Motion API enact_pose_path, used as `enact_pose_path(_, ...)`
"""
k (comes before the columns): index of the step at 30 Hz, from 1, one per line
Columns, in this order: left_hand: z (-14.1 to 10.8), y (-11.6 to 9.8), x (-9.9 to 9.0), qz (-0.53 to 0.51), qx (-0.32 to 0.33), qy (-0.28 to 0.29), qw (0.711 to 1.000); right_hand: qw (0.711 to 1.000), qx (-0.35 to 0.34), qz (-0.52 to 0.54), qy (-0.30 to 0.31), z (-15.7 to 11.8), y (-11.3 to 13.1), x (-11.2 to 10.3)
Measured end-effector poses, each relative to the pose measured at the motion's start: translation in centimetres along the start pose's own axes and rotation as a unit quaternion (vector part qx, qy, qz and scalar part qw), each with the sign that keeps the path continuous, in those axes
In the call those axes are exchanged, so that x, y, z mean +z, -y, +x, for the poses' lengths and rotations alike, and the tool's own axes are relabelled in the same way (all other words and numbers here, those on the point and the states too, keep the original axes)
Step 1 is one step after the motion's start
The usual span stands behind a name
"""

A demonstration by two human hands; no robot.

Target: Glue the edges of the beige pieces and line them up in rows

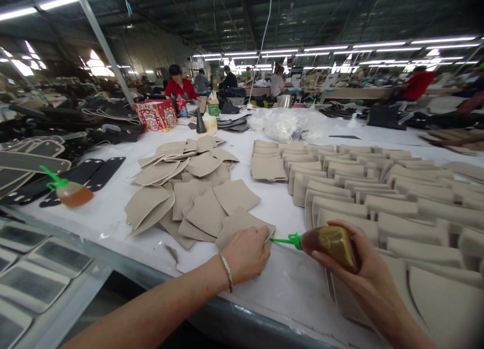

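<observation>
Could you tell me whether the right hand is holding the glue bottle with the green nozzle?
Yes, the right hand grips the glue bottle, its green nozzle pointing toward the left hand.

Amber glue bottle (333, 244); beige piece (242, 225)

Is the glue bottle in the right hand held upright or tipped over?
Tipped sideways: the glue bottle lies nearly level in the right hand, green nozzle pointing left.
</observation>
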State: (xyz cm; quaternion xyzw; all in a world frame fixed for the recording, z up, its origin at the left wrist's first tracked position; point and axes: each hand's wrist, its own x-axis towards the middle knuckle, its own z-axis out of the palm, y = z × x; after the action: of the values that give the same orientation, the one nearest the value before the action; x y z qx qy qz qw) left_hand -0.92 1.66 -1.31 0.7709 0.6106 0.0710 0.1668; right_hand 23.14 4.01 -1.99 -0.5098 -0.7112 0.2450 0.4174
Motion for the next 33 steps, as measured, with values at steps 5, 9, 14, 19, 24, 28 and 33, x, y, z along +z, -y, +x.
enact_pose_path(5,-0.1,0.2,0.1,-0.001,0.007,-0.001,1.0,0.998,0.031,0.037,0.035,0.3,0.9,-0.5)
enact_pose_path(9,-0.3,0.0,-0.4,-0.006,0.002,0.01,1.0,0.999,0.02,0.037,-0.022,0.6,0.7,-0.2)
enact_pose_path(14,-0.4,0.2,-0.3,-0.02,0.012,0.012,1.0,0.997,0.053,0.032,0.051,-1.1,-0.3,-0.7)
enact_pose_path(19,-0.3,0.9,0.0,-0.028,0.021,0.013,0.999,0.997,0.06,0.043,0.039,-1.5,0.1,-0.5)
enact_pose_path(24,-0.5,0.9,-0.2,-0.026,0.024,0.015,0.999,0.992,0.096,0.079,0.034,-2.5,1.6,0.1)
enact_pose_path(28,-0.6,0.9,-0.3,-0.023,0.021,0.017,0.999,0.993,0.088,0.06,0.056,-2.9,1.4,-0.2)
enact_pose_path(33,-0.5,1.2,0.0,-0.049,0.021,0.015,0.998,0.995,0.057,0.057,0.06,-2.8,0.5,-0.5)
